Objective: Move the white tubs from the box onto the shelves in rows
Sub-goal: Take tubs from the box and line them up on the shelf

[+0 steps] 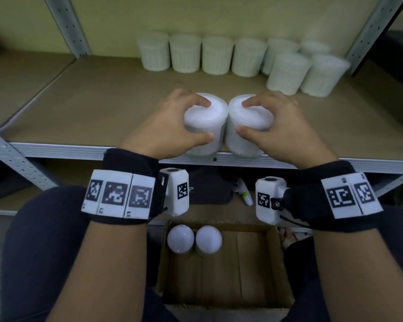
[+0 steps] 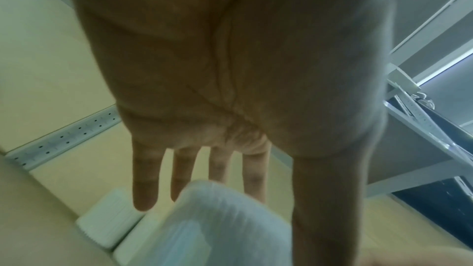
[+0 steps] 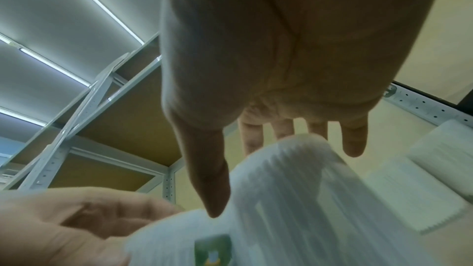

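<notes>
Two white tubs stand side by side, touching, at the front edge of the brown shelf (image 1: 102,101). My left hand (image 1: 207,120) grips the left tub (image 1: 215,112) from above, thumb on its near side. My right hand (image 1: 241,117) grips the right tub (image 1: 258,119) the same way. The left wrist view shows the fingers (image 2: 143,179) reaching over the ribbed tub (image 2: 217,219); the right wrist view shows the other tub (image 3: 307,199) under the thumb (image 3: 212,179). Two more tubs (image 1: 180,238) (image 1: 208,239) sit in the cardboard box (image 1: 277,263) below.
Several tubs form a row (image 1: 216,54) along the shelf's back, with two more (image 1: 287,73) (image 1: 323,75) in front at the right. Grey metal uprights (image 1: 68,26) (image 1: 370,31) frame the shelf. A white object (image 1: 244,194) lies on the lower shelf. My knees flank the box.
</notes>
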The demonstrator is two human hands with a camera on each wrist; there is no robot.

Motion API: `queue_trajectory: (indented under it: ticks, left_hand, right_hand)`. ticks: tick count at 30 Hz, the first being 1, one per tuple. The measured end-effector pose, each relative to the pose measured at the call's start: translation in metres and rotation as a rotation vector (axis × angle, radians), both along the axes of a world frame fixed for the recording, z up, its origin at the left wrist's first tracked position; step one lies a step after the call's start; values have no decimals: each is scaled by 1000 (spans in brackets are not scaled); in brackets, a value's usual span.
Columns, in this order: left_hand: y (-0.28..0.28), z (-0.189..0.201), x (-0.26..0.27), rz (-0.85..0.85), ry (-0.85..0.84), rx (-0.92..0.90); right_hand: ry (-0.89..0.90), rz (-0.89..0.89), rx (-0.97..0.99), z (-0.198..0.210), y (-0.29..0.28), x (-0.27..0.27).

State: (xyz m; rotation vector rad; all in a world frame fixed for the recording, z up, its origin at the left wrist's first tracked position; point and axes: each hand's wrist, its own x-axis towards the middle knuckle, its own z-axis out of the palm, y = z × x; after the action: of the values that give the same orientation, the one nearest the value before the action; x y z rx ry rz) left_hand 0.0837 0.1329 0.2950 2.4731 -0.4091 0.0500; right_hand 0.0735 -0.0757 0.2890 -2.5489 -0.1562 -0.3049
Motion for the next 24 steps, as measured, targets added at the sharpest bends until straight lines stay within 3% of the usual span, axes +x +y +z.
queue_trajectory:
  ticks: [6, 14, 24]
  left_hand:
    - [12, 13, -3, 25, -81, 69]
    - [12, 8, 0, 45, -117, -4]
    - [-19, 6, 32, 90, -166, -15]
  right_hand:
    - [24, 5, -102, 17, -9, -8]
    - [76, -62, -69, 21, -9, -6]
    - [85, -135, -92, 21, -13, 44]
